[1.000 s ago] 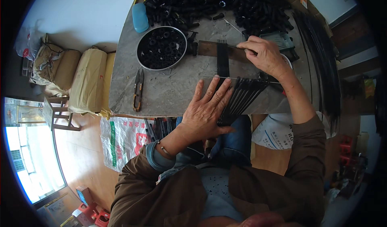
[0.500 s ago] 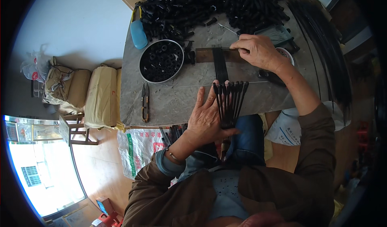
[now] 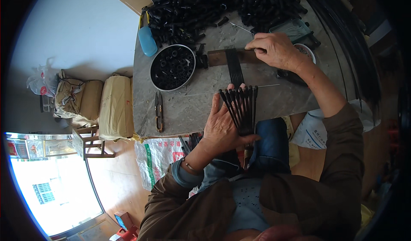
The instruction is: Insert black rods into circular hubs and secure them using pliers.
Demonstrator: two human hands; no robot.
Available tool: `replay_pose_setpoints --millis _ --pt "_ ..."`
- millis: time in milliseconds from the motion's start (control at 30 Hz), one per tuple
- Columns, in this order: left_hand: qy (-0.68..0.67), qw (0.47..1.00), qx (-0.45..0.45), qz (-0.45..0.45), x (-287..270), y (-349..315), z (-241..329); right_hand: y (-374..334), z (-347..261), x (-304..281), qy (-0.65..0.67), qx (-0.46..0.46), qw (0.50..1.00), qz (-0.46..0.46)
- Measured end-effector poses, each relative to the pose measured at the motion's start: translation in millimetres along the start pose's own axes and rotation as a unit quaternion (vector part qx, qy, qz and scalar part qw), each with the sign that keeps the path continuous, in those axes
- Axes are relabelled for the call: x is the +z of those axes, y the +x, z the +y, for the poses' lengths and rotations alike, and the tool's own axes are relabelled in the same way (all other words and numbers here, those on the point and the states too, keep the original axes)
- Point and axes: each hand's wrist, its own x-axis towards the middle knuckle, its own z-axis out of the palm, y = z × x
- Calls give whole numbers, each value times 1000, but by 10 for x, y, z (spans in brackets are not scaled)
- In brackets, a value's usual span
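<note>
Grey table (image 3: pixel 192 117), right of bowl (image 3: pixel 151 75): black rods (image 3: pixel 247 112), swung leftward, seemingly better aligned; left hand (image 3: pixel 220 127), fingers spread; right hand (image 3: pixel 280 52), pinching thin tool (image 3: pixel 247 49).

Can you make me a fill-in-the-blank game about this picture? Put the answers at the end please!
1. The round bowl holds lots of small parts coloured ____.
2. The hand touching the fan of black rods is the person's ____ hand.
3. The other hand, pinching a thin rod, is the person's ____ hand.
4. The rounded object beside the bowl is light ____.

Missing words: black; left; right; blue.
</note>
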Motion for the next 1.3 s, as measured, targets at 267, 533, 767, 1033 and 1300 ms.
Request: replay_pose_setpoints --millis 267,533,767,1033,1300 --pt "-9 1000 -9 -12 4 5 5 -16 1 -8 3 -8 1000 1" --pt "11 1000 -3 -16 42 -2 -10 -27 13 13 14 0 1000 6" --pt "18 1000 -10 -21 19 18 19 -14 -2 0 -3 31 999 -13" --pt "42 999 -9 -29 8 27 26 -11 -2 7 0 28 1000 -5" --pt "24 999 -14 -25 11 31 25 -13 4 11 7 29 1000 -4"
